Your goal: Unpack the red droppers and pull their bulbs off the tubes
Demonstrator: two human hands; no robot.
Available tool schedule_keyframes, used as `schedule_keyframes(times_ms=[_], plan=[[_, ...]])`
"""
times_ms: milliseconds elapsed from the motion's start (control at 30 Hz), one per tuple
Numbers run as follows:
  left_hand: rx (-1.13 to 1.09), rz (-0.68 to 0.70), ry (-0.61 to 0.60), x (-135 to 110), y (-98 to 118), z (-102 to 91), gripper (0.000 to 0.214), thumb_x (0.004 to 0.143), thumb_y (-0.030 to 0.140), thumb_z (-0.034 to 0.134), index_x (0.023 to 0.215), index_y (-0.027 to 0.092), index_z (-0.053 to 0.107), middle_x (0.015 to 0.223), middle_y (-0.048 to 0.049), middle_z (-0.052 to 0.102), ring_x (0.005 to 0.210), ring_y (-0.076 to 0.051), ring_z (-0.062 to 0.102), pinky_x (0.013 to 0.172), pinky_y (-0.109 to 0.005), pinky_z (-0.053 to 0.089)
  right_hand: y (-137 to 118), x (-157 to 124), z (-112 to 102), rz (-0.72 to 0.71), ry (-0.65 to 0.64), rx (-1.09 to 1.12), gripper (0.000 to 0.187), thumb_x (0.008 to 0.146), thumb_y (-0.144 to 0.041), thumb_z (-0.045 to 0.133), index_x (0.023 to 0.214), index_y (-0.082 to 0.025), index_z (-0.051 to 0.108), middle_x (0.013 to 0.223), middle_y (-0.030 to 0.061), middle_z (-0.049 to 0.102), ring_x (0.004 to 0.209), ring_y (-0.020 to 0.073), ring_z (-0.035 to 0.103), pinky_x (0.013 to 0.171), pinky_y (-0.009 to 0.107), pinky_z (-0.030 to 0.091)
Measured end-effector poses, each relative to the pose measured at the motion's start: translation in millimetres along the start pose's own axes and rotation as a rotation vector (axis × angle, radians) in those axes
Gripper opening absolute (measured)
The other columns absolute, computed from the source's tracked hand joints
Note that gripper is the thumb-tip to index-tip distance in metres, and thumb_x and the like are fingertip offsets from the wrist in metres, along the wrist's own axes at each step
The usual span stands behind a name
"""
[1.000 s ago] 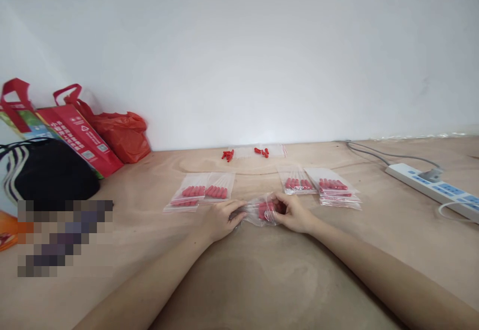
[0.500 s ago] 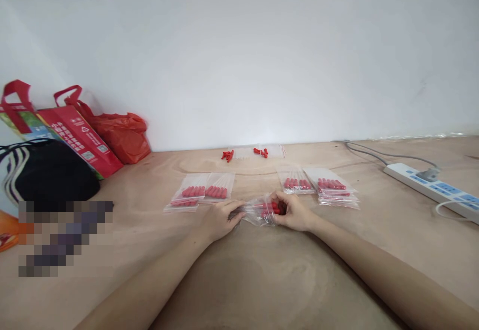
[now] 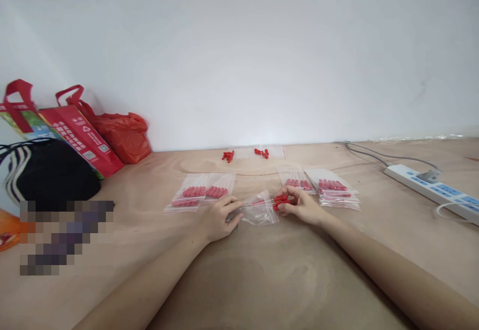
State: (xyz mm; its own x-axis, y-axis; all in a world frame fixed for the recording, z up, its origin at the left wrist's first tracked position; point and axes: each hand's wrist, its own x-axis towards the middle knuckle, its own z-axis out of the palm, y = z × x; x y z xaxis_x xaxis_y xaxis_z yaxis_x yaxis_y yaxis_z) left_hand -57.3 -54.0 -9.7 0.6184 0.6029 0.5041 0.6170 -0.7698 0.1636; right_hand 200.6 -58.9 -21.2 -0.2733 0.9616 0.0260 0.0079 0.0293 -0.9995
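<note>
A small clear zip bag (image 3: 258, 211) lies on the wooden table (image 3: 262, 275) between my hands. My left hand (image 3: 217, 217) is closed on the bag's left edge. My right hand (image 3: 301, 205) pinches a few small red pieces (image 3: 281, 200) at the bag's right side, just outside its mouth. Filled bags of red pieces (image 3: 204, 192) lie behind my left hand. More filled bags (image 3: 329, 186) lie stacked behind my right hand.
Loose red pieces (image 3: 227, 156) and empty clear bags (image 3: 275, 151) lie by the wall. A white power strip (image 3: 430, 188) with cables sits at the right. Red shopping bags (image 3: 88, 135) and a black striped bag (image 3: 45, 175) stand at the left.
My right hand has drawn to the right, out of the bag, with red pieces in its fingers. The bag now looks nearly empty. My left hand has stayed on the bag.
</note>
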Motion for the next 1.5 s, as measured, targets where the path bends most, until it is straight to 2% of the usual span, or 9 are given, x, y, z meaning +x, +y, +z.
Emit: schedule_keyframes(times_ms=[167, 400, 533, 633, 700, 800, 933, 1300, 1500], plan=[[-0.076, 0.114, -0.12, -0.4, -4.0, 2.0, 0.038, 0.083, 0.013, 0.038, 0.118, 0.022, 0.052, 0.125, -0.0056, 0.051, 0.116, -0.016, 0.046, 0.093, -0.031, 0.043, -3.0, 3.0, -1.0, 0.104, 0.077, 0.217, 0.03, 0.055, -0.024, 0.071, 0.079, -0.019, 0.053, 0.071, -0.0028, 0.061, 0.066, 0.0128, 0.062, 0.055, 0.022, 0.048], [-0.157, 0.1, -0.167, -1.2, -6.3, 2.4, 0.036, 0.082, 0.011, 0.038, 0.112, 0.022, 0.057, 0.115, -0.0033, 0.059, 0.109, -0.013, 0.053, 0.093, -0.028, 0.044, -22.4, 7.9, -37.3, 0.153, 0.225, 0.191, 0.024, 0.053, -0.018, 0.07, 0.072, -0.017, 0.056, 0.067, 0.0004, 0.064, 0.061, 0.0126, 0.062, 0.051, 0.02, 0.049], [-0.143, 0.072, -0.139, -6.3, -5.7, 0.2, 0.036, 0.082, 0.013, 0.038, 0.11, 0.021, 0.058, 0.115, -0.0038, 0.06, 0.107, -0.014, 0.054, 0.093, -0.03, 0.044, -25.3, 10.5, -49.3, -0.039, 0.411, 0.088, 0.022, 0.059, -0.024, 0.068, 0.076, -0.018, 0.055, 0.073, 0.0021, 0.064, 0.066, 0.0141, 0.063, 0.059, 0.026, 0.052], [-0.14, 0.058, -0.149, -10.0, -4.7, -4.4, 0.036, 0.081, 0.013, 0.039, 0.11, 0.022, 0.058, 0.114, -0.0036, 0.06, 0.107, -0.015, 0.054, 0.092, -0.031, 0.045, -16.0, 13.1, -39.9, -0.311, 0.51, -0.226, 0.021, 0.069, -0.03, 0.061, 0.085, -0.019, 0.055, 0.08, 0.0039, 0.064, 0.071, 0.0157, 0.062, 0.065, 0.03, 0.052], [-0.143, 0.054, -0.161, -11.4, -4.0, -7.9, 0.036, 0.08, 0.013, 0.041, 0.11, 0.022, 0.058, 0.115, -0.0032, 0.06, 0.107, -0.015, 0.054, 0.092, -0.032, 0.045, -7.2, 14.4, -28.7, -0.503, 0.443, -0.588, 0.018, 0.076, -0.027, 0.053, 0.092, -0.019, 0.056, 0.085, 0.0057, 0.064, 0.077, 0.017, 0.06, 0.071, 0.033, 0.05], [-0.156, 0.049, -0.162, -12.1, -3.8, -10.7, 0.035, 0.079, 0.013, 0.042, 0.109, 0.022, 0.059, 0.114, -0.0037, 0.06, 0.106, -0.015, 0.055, 0.092, -0.033, 0.045, 3.9, 16.1, -12.2, -0.73, 0.232, -1.128, 0.024, 0.083, -0.016, 0.04, 0.101, -0.018, 0.056, 0.094, 0.0095, 0.062, 0.086, 0.0195, 0.057, 0.078, 0.036, 0.046], [-0.17, 0.044, -0.171, -11.3, -4.5, -10.3, 0.035, 0.079, 0.013, 0.042, 0.108, 0.022, 0.06, 0.114, -0.0037, 0.06, 0.107, -0.015, 0.055, 0.092, -0.032, 0.045, 9.7, 19.5, 2.4, -0.8, 0.106, -1.52, 0.031, 0.084, -0.007, 0.035, 0.108, -0.014, 0.053, 0.097, 0.0127, 0.059, 0.085, 0.0204, 0.053, 0.077, 0.033, 0.045], [-0.185, 0.029, -0.192, -11.2, -2.6, -11.0, 0.036, 0.078, 0.012, 0.042, 0.109, 0.021, 0.059, 0.115, -0.0046, 0.059, 0.107, -0.015, 0.054, 0.093, -0.033, 0.043, 2.8, 18.5, 13.6, -0.682, 0.033, -1.592, 0.027, 0.086, -0.028, 0.043, 0.109, -0.019, 0.053, 0.098, 0.0091, 0.057, 0.091, 0.0206, 0.05, 0.075, 0.031, 0.04], [-0.187, 0.0, -0.214, -10.5, -2.5, -14.5, 0.037, 0.078, 0.012, 0.043, 0.109, 0.023, 0.059, 0.118, -0.0044, 0.057, 0.108, -0.016, 0.053, 0.092, -0.032, 0.044, 0.1, 8.7, 12.6, -0.732, 0.094, -1.465, 0.031, 0.085, -0.032, 0.044, 0.111, -0.018, 0.053, 0.097, 0.0111, 0.058, 0.086, 0.0209, 0.05, 0.074, 0.034, 0.037]])
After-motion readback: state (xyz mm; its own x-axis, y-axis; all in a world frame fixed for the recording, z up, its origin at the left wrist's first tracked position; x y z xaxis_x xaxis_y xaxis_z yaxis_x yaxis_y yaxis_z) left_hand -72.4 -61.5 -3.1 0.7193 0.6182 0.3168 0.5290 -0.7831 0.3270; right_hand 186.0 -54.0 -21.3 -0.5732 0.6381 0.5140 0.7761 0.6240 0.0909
